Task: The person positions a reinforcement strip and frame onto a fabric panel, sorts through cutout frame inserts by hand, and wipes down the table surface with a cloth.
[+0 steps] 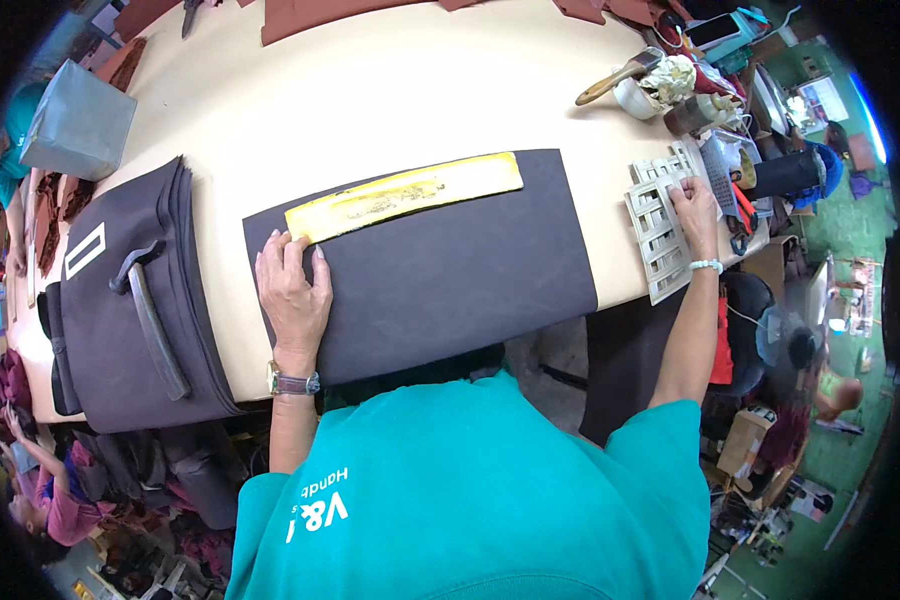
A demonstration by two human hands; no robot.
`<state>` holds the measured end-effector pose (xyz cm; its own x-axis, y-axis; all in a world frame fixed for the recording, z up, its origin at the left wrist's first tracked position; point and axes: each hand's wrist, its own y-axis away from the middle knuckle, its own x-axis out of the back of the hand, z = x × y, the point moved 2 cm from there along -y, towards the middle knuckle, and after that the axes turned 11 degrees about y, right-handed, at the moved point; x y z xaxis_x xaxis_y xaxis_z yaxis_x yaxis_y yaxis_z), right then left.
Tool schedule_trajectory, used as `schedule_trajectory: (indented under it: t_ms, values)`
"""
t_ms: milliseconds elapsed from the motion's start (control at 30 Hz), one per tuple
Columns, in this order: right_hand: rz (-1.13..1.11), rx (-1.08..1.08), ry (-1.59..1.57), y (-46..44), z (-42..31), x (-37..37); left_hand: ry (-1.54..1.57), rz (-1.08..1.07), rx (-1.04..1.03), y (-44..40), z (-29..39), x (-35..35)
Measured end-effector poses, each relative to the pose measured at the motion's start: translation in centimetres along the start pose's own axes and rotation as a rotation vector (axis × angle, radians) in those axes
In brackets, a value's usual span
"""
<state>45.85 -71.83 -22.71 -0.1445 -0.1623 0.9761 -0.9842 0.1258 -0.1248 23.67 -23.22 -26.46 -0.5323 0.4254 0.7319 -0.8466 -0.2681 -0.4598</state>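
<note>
My left hand [295, 290], a watch on its wrist, rests with fingers apart on a dark sheet [450, 275]. Its fingertips are at the lower left end of a yellow strip [410, 193] with dark smudges, which lies along the sheet's far edge. Over at the right, my right hand [698, 215], wearing a pale bead bracelet, has its fingers closed on a cream slotted sheet [656, 235]. More slotted cream pieces lie beside and under it.
Left lies a stack of dark sheets [140, 330] bearing a hammer [155, 330] and a cream rectangular frame [85, 250]. A grey metal box [78, 122] stands behind. At far right are a brush [620, 77] across a white bowl [638, 99] and a jar [695, 115]. Other people work at both sides.
</note>
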Motion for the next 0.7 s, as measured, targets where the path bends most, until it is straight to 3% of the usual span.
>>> schedule_trajectory:
  t_ms: [233, 433, 700]
  values:
    - [0.085, -0.026, 0.096, 0.4, -1.4, -0.8, 0.015, 0.000, 0.013, -0.1, 0.1, 0.1]
    - [0.207, 0.081, 0.225, 0.9, -1.7, -0.5, 0.008, -0.006, -0.004, -0.2, 0.3, 0.1]
    - [-0.039, -0.042, -0.174, -0.1, 0.2, -1.7, -0.007, 0.010, -0.005, 0.0, 0.1, 0.0]
